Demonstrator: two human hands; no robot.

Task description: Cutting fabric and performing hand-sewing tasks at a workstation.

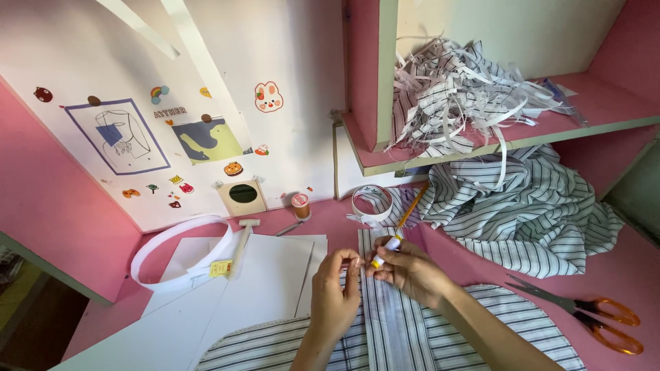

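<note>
Above the striped strip (385, 302), a small white glue stick (389, 245) is being pinched by the right hand (407, 269) while its cap end is being pinched by the left hand (335, 295), so pulling apart seems called for.

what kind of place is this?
Likely a home sewing or craft corner: striped fabric heaped on a pink desk, orange-handled scissors, a brown thread spool, fabric offcuts on a shelf.

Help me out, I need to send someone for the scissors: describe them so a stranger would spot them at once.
Start from the pink table and look at its right side, just below the heap of striped cloth. The scissors lie flat there, closed, to the right of the right hand. Their orange handle loops and grey blades set them apart from everything nearby.
</note>
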